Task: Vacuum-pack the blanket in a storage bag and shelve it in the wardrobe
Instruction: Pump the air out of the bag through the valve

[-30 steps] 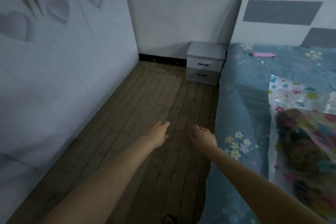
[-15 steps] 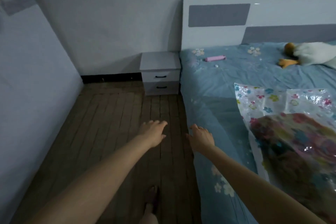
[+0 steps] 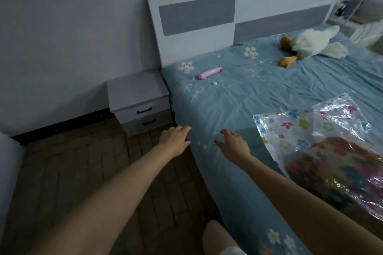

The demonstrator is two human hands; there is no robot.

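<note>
From the head view, the clear flower-printed plastic storage bag (image 3: 323,151) lies flat on the blue bed (image 3: 238,97), to the right of both hands, its long axis running near to far. The right hand (image 3: 234,146) is nearer it. The left hand (image 3: 175,137) and the right both hover with relaxed, spread fingers, holding nothing. A colourful folded blanket (image 3: 335,174) shows inside; the bag looks crinkled and glossy.

No readable text, label, brand, number or sign shows on anything in view.
</note>
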